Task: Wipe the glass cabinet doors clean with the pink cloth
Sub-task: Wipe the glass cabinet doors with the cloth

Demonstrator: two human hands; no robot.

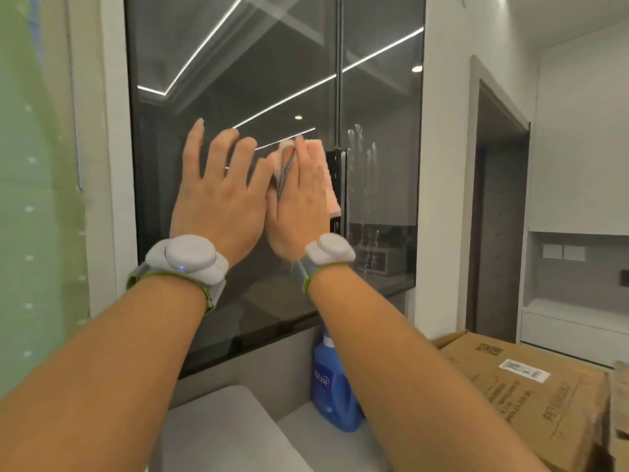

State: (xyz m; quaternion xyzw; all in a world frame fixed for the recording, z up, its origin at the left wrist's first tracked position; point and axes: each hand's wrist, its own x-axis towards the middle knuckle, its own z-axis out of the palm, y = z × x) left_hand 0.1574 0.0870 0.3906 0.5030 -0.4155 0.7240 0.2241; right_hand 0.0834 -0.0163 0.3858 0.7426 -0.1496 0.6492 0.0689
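Right hand [299,202]: fingers straight, flat, pressing the pink cloth [321,172] against the left glass door [238,80], close to its right edge. Cloth is folded, soft pile, with a grey woven trim showing between the fingers and at the lower corner.

Left hand [218,199]: released, fingers spread and straight, palm toward the same pane just beside the right hand, holding nothing. Whether it actually touches the glass cannot be told.

Risks, as judged:
- A bare left palm on the pane would leave new prints on it.
- Cloth is pinned by flat fingers only, not gripped; on a fast stroke it could slide out and drop.
- Both hands lean on the door near its free edge; hard pressure could flex it or push it in.
- Finger streaks [362,144] show on the right glass door [381,97], so that pane looks not yet done.

Materials: doors are dark, smooth, reflective glass with thin dark frames and a vertical handle [342,185] at the seam; ceiling light strips mirror in them. Grey wrist sensors [190,257] with green straps on both arms. Below: a blue plastic detergent bottle [335,386], a cardboard box [531,396] with a label, and a pale grey counter [218,434].
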